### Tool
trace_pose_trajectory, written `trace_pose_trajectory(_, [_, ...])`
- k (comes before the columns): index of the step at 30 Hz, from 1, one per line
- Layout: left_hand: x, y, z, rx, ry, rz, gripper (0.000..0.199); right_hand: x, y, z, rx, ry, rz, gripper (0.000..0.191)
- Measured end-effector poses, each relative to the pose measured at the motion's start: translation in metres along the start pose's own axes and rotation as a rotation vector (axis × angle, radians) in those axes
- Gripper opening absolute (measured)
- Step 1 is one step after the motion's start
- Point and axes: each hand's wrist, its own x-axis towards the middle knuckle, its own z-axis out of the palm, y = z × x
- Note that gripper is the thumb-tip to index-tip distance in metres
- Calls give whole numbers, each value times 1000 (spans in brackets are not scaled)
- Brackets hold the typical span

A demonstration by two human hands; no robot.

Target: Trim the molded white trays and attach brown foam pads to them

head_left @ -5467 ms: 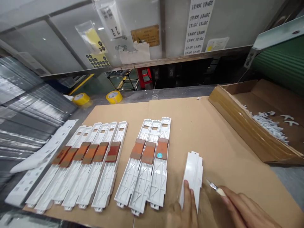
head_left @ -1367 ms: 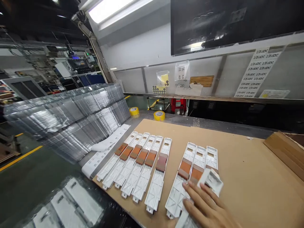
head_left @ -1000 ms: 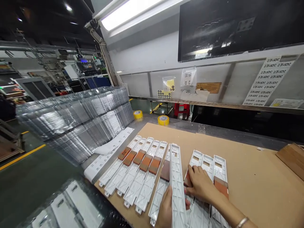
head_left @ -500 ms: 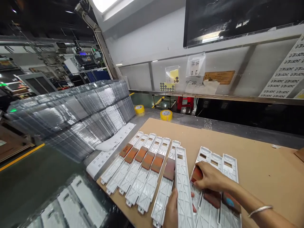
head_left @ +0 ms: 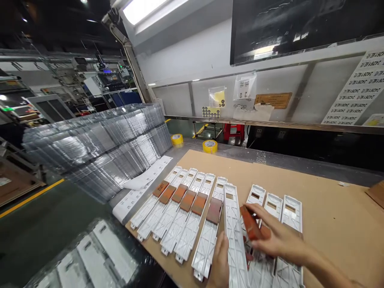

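My left hand (head_left: 220, 262) is wrapped round a long white ribbed plastic strip (head_left: 235, 240), low in the middle of the view. Just right of it, my right hand (head_left: 267, 232) pinches a reddish-brown block (head_left: 250, 224), tilted above the white strips on that side. Three of those strips lie side by side, partly hidden by my hand and forearm. To the left, a row of several white strips (head_left: 171, 230) carries orange-brown blocks (head_left: 187, 200) across their middles. The strip nearest my left hand bears a duller, purplish block (head_left: 214, 211).
Brown cardboard (head_left: 327, 212) covers the table. Two yellow tape rolls (head_left: 210, 147) stand behind it. Stacked clear plastic trays (head_left: 99, 148) rise at the left, beside a label strip (head_left: 135, 196). Bagged white parts (head_left: 90, 260) lie at the lower left. A panel (head_left: 186, 64) spans the back.
My right hand has lifted the reddish-brown block off a white strip and tilted it. The strip in my left hand has shifted slightly right.
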Motion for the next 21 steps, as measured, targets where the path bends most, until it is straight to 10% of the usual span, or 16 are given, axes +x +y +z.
trace_pose_trajectory(5, [-18, 5, -3, 111, 96, 105, 82, -33, -23, 51, -149, 58, -230, 83])
trace_pose_trajectory(9, [-32, 12, 4, 207, -40, 196, 76, -37, -20, 71, -247, 123, -296, 93])
trace_pose_trajectory(15, [-44, 18, 19, -33, -418, 339, 63, -49, -23, 75, -300, 189, -275, 101])
trace_pose_trajectory(21, [-65, 15, 16, 129, -367, 292, 73, -63, -39, 65, 29, 272, -65, 74])
